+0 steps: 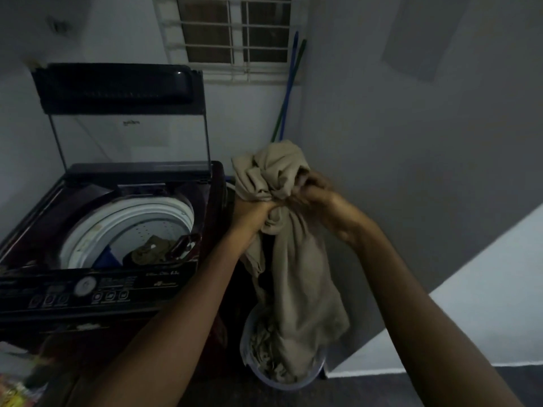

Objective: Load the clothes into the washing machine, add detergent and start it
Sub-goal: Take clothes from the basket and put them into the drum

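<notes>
A large beige cloth hangs bunched in the air to the right of the washing machine. My left hand grips it from the left and my right hand grips it from the right, both near its top. Its lower end trails into a pale laundry basket on the floor. The dark top-loading washing machine stands at the left with its lid raised. Inside the white-rimmed drum lie an olive garment, something blue and something dark red.
A wall corner stands close on the right, with a pale slanted surface below it. Two long poles, one blue and one green, lean in the corner under a barred window. Colourful packaging lies at the bottom left.
</notes>
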Motion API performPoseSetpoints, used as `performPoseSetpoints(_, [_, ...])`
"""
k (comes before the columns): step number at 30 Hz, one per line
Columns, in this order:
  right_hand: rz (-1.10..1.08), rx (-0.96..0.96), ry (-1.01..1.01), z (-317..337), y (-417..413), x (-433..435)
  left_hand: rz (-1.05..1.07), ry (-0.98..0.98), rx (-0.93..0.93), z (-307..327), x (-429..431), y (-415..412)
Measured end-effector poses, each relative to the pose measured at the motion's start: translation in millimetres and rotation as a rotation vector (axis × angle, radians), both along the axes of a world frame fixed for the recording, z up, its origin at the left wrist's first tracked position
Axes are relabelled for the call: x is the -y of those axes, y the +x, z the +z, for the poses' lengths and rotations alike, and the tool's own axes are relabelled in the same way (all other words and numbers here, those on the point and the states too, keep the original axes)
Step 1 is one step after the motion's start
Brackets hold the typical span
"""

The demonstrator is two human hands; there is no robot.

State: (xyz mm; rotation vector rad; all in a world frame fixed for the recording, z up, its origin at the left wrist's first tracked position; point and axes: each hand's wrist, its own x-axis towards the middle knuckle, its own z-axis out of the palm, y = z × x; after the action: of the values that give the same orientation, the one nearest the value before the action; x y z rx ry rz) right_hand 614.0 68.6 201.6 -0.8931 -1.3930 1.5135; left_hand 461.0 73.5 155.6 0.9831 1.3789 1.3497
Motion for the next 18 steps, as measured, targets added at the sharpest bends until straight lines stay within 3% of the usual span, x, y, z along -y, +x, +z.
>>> performPoseSetpoints(3, [-0.073,0.377,0.124,-42.9,28.7,9.7,0.107,0.055,0.167,21.2,-2.8,2.5])
performPoseSetpoints(7, [0.013,0.47,0.111,-115.0,-3.6,26.4,0.046,0.127,0.429,46.5,-5.0,11.4])
performPoseSetpoints(11, [-0.296,0.381,-0.044,-146.7,-28.3,22.9,-0.02,0.138,0.581,56.0,-0.4,8.9])
performPoseSetpoints(14, [-0.493,0.33,-0.046,-134.5,-11.9,19.9,0.086,0.138,0.44,46.3,-2.8,-27.7])
performPoseSetpoints(18, [-0.71,0.124,-0.044,-87.9,11.3,5.8,0.196,0.068,0.05,27.9,2.4,-69.3])
